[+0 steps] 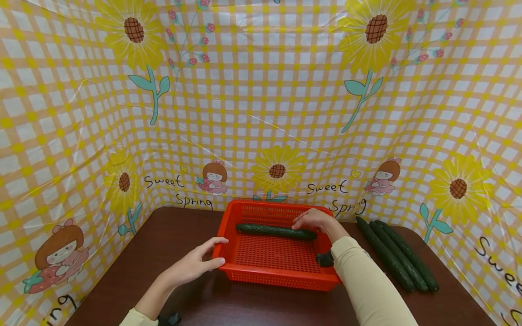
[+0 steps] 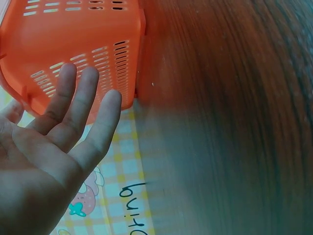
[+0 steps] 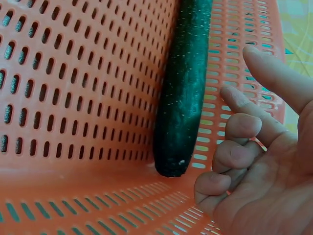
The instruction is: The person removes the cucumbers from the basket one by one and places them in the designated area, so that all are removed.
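A dark green cucumber (image 1: 276, 231) lies along the far side inside a red plastic basket (image 1: 281, 281) with slotted walls and floor. My right hand (image 1: 315, 220) is inside the basket, over the cucumber's right part. From the right wrist, that hand (image 3: 259, 152) appears beside the cucumber (image 3: 183, 93), its fingers loosely bent and a gap between them and the cucumber. At the basket's left rim is my left hand (image 1: 200, 260), thumb and forefinger spread. In the left wrist view, fairly straight fingers of this hand (image 2: 63, 142) extend beside the basket's outer wall (image 2: 73, 39).
Several more cucumbers (image 1: 397, 253) lie side by side on the brown wooden table (image 1: 179, 231), right of the basket. A checked cloth (image 1: 261, 113) with sunflowers hangs behind and at both sides. Black wrist straps (image 1: 325, 259) show at the sleeves.
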The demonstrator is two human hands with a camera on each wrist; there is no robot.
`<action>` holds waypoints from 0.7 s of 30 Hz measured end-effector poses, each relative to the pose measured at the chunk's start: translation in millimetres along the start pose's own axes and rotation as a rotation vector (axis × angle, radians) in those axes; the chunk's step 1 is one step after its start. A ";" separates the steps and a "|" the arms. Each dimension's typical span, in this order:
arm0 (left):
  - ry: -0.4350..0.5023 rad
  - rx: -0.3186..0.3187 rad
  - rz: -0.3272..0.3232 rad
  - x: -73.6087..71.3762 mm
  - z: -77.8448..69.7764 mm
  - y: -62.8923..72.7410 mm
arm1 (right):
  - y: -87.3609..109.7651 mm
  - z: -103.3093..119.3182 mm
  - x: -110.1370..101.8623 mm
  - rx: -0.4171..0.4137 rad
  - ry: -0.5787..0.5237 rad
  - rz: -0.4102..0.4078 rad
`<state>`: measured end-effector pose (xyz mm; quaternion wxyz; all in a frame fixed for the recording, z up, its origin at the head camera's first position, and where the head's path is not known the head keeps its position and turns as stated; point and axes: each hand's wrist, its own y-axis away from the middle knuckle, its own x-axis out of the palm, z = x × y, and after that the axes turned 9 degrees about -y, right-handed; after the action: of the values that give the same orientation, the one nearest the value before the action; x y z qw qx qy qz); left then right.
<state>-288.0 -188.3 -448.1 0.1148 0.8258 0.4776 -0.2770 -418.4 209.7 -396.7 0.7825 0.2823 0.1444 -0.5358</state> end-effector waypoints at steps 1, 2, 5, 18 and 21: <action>-0.001 -0.001 0.000 0.1 -0.1 0.0 | 0.3 -0.3 0.4 -0.006 0.004 0.007; 0.000 -0.001 0.001 0.2 0.0 0.0 | 0.3 -0.5 1.2 -0.008 0.008 0.008; 0.009 -0.002 0.005 0.5 0.1 0.0 | -0.4 -0.8 4.3 -0.023 0.043 0.000; 0.017 -0.003 0.010 1.1 0.1 0.1 | -4.9 -6.4 16.0 -0.053 0.035 -0.083; 0.019 0.002 0.013 1.3 -1.0 0.9 | -4.7 -7.2 17.1 -0.038 0.031 -0.070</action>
<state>-286.4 -187.3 -448.1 0.1112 0.8316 0.4731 -0.2689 -415.6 199.9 -412.8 0.7660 0.2706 0.1764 -0.5558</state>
